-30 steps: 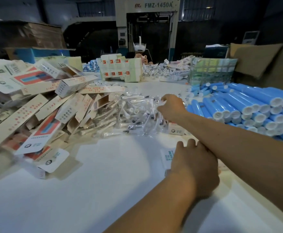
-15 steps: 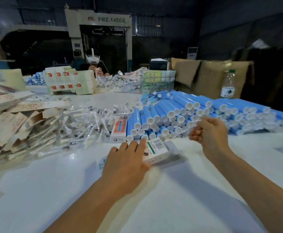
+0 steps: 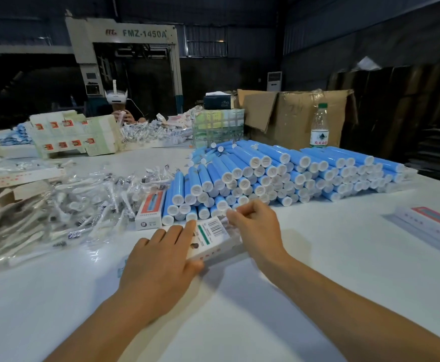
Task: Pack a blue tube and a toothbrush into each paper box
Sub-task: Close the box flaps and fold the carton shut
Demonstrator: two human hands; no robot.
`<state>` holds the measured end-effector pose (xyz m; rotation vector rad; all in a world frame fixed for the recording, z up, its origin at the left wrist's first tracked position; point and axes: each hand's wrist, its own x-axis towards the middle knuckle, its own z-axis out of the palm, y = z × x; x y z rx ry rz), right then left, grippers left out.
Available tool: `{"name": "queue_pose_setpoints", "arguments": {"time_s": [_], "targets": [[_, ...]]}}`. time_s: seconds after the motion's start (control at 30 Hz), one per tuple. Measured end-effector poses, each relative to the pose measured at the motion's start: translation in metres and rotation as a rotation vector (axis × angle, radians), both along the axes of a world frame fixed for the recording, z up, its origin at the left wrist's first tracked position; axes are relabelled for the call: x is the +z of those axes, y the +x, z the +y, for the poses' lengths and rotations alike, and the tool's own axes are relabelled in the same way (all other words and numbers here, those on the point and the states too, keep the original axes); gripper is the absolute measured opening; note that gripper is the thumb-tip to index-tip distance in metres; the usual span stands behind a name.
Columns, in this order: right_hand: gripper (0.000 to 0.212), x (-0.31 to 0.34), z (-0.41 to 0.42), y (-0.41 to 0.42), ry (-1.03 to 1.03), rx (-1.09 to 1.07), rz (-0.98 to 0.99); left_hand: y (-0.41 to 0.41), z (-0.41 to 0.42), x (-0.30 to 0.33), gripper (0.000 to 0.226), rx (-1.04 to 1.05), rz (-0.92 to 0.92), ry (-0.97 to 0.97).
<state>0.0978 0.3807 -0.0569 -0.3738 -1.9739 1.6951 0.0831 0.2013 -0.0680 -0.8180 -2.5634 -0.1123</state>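
— One paper box [image 3: 215, 237] lies flat on the white table [image 3: 318, 257], just in front of the big pile of blue tubes [image 3: 279, 168]; do you see who holds it?

— Yes; the left hand [image 3: 158, 262] lies on top of it with long, straight fingers and presses it down; the thumb sits at the near edge.

— And the right hand [image 3: 255, 228]?

— It is at the far end of the box; its fingers [image 3: 235, 212] are curled and pinch something small, white and clear; I think it is a wrapped toothbrush [image 3: 224, 218], but I cannot tell for sure.

— So what is the job now?

— I think it goes into the open end of the box; keep the left hand firm so the box does not slide; line the thing up straight with the box, then push slow; if it goes in crooked, the flap may bend.

— Then a tube?

— Yes, one is still needed, I think; the pile is just beside the fingers, so it is a short reach; take one from the front row so the stack does not roll.

— What else is around?

— More wrapped toothbrushes [image 3: 88, 205] lie in a heap to the left; a red and white box [image 3: 149, 209] rests against the tubes; a water bottle [image 3: 319, 126] stands behind the pile; another person [image 3: 123, 114] sits far across the table.
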Motion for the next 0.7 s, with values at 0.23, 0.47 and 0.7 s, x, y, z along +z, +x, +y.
{"name": "queue_pose_setpoints", "arguments": {"time_s": [0.23, 0.47, 0.7], "targets": [[0.033, -0.001, -0.019, 0.008, 0.151, 0.136, -0.017, 0.0, 0.0, 0.0, 0.067, 0.002, 0.015, 0.028], [0.026, 0.002, -0.015, 0.008, 0.081, 0.118, 0.12, -0.004, -0.004, 0.002, 0.068, 0.034, 0.017, 0.053], [0.018, 0.006, -0.013, 0.017, 0.091, 0.01, 0.237, -0.01, -0.01, 0.003, 0.068, 0.097, 0.009, 0.091]]}}
